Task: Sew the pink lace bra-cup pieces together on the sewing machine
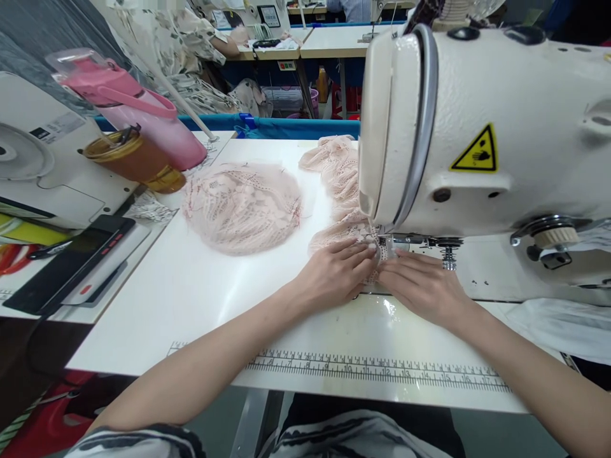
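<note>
Pale pink lace fabric runs in a crumpled strip under the head of a white sewing machine. My left hand lies palm down on the lace, its fingers stretched toward the presser foot. From the other side, my right hand rests with straight fingers beside the foot, touching the lace edge. Its thumb is hidden, and the needle point is hard to make out between my hands. A round heap of the same pink lace sits left of the strip on the white table.
A pink bottle and a brown cup stand at the left near another machine. A black device lies below them. A printed ruler runs along the front edge. White cloth lies right. Another person's sleeve shows behind.
</note>
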`<state>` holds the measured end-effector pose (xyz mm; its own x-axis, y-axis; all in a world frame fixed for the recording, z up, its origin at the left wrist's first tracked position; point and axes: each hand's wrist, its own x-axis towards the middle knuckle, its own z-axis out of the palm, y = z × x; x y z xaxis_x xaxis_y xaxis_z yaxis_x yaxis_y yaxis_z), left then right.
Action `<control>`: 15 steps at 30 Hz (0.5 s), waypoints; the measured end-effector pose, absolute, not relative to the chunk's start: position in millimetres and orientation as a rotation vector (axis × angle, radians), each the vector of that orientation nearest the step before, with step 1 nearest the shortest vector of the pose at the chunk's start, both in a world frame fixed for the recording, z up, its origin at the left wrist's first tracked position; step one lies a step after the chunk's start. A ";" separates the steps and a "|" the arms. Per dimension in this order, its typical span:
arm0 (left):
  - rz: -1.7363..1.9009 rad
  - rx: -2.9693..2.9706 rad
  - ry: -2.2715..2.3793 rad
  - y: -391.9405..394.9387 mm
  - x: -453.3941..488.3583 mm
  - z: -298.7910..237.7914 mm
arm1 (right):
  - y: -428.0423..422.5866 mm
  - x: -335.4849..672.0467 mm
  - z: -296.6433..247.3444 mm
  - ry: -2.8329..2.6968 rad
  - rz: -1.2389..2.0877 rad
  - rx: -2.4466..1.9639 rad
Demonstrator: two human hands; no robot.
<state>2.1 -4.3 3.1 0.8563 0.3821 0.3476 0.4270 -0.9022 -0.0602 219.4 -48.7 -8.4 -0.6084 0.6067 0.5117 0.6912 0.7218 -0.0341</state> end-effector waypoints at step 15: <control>-0.502 -2.959 -0.791 4.7 -0.1 3.3 | -44.1 213.4 -16.0 -2.348 -0.216 -0.992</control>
<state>-0.1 4.7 3.3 0.8180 0.4794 0.3180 0.4916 -0.8696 0.0464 213.4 -44.1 -16.0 -0.5585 0.6062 0.5662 0.6994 0.7111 -0.0714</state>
